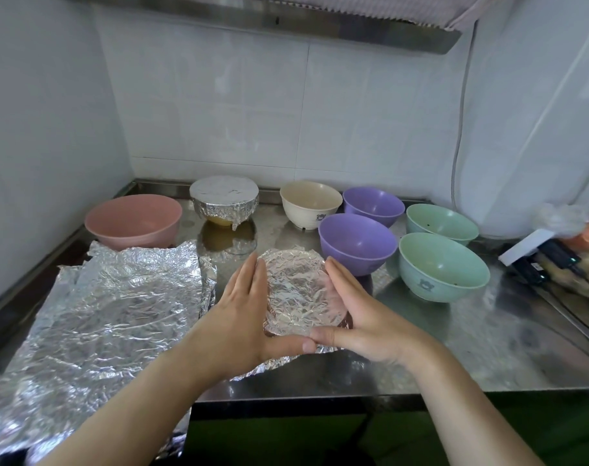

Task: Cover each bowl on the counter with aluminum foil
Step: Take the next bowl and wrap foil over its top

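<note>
Foil pressed over the bowl between my palms.
My left hand (pixel 244 311) and right hand (pixel 360 317) cup the crinkled silver foil-covered bowl (pixel 294 290), fingers straight, thumbs touching at the near rim; loose crumpled foil sheets (pixel 118 297) lie just left.

I see a brushed, reflective steel counter (pixel 454 348). At its left edge lie crinkled, shiny foil sheets (pixel 118 304); the same wrinkled foil covers the front-centre bowl (pixel 296 290) and a back-edge bowl (pixel 224 200). The open bowls (pixel 357 243) look like smooth, matt plastic.
</note>
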`<state>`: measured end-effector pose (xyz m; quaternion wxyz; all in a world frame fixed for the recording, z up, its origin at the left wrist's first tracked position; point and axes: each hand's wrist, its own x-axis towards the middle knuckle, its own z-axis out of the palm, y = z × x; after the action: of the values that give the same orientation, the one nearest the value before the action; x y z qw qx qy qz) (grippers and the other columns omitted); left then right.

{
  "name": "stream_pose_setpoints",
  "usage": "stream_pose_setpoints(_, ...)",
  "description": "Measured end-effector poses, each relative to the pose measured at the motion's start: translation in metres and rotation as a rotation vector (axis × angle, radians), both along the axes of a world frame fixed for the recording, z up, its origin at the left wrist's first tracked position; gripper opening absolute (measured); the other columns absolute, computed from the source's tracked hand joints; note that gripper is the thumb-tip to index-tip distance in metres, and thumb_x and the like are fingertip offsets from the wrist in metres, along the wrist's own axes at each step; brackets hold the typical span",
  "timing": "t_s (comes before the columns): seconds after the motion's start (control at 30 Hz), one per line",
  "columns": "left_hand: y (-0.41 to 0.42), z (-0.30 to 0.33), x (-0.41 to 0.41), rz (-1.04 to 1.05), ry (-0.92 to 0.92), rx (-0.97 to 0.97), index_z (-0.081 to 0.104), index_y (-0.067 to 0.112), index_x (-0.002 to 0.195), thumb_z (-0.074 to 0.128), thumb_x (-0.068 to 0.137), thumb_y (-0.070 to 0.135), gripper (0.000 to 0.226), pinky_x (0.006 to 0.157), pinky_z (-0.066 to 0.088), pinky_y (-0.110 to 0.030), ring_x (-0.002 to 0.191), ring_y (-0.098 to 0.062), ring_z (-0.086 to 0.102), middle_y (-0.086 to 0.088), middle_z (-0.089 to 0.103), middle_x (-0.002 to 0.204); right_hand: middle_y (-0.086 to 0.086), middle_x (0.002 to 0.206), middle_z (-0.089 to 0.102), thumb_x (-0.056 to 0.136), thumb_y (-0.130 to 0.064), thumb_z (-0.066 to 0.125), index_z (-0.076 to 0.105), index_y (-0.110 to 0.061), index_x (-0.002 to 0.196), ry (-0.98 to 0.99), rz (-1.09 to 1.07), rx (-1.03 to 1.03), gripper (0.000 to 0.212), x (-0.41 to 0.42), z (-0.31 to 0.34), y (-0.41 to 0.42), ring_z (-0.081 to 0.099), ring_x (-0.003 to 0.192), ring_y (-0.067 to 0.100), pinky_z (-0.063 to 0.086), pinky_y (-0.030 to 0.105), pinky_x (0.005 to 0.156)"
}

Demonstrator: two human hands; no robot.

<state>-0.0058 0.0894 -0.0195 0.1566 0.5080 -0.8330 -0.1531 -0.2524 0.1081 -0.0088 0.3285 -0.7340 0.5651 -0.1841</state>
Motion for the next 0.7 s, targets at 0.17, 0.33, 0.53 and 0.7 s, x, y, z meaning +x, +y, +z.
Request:
stream_pose_setpoints(0.17, 0.000, -0.003, 0.004, -0.012, 0.032, -0.043, -0.015, 0.013, 0.164, 0.046, 0.053, 0.106, 0.157, 0.122, 0.000, -0.028, 0.159, -0.013, -0.015, 0.000, -0.016, 0.173, -0.035, 0.167, -0.019, 0.063, -0.072, 0.081, -0.008, -0.036, 0.168, 0.023, -0.007, -0.037, 0.142, -0.002, -0.003, -0.001, -0.012, 0.143, -0.029, 0.001, 0.001, 0.115)
stream_pose_setpoints(0.33, 0.001, -0.005, 0.003, 0.003, 0.021, -0.081, -0.019, 0.014, 0.163, 0.049, 0.057, 0.102, 0.153, 0.118, -0.003, -0.024, 0.159, -0.014, -0.013, -0.001, -0.014, 0.173, -0.038, 0.167, -0.015, 0.067, -0.063, 0.091, -0.008, -0.036, 0.168, -0.013, -0.040, -0.081, 0.143, 0.003, -0.013, 0.000, 0.001, 0.149, -0.024, 0.014, 0.028, 0.132)
stream_pose_setpoints(0.53, 0.002, -0.004, 0.004, 0.003, 0.006, -0.074, -0.022, 0.016, 0.162, 0.061, 0.062, 0.093, 0.151, 0.120, 0.000, -0.026, 0.159, -0.015, -0.014, 0.001, -0.019, 0.172, -0.036, 0.169, -0.011, 0.062, -0.061, 0.092, -0.011, -0.043, 0.166, -0.056, -0.039, -0.073, 0.148, 0.004, -0.017, 0.000, 0.013, 0.148, -0.023, 0.024, 0.033, 0.130)
stream_pose_setpoints(0.7, 0.006, 0.000, 0.005, 0.000, 0.056, 0.009, -0.023, 0.023, 0.162, 0.058, 0.053, 0.103, 0.157, 0.127, 0.014, -0.039, 0.158, -0.012, -0.016, 0.009, -0.025, 0.170, -0.032, 0.171, -0.012, 0.054, -0.093, 0.075, -0.014, -0.041, 0.166, -0.024, -0.022, -0.098, 0.152, 0.002, -0.013, -0.001, 0.001, 0.155, -0.013, 0.017, 0.036, 0.132)
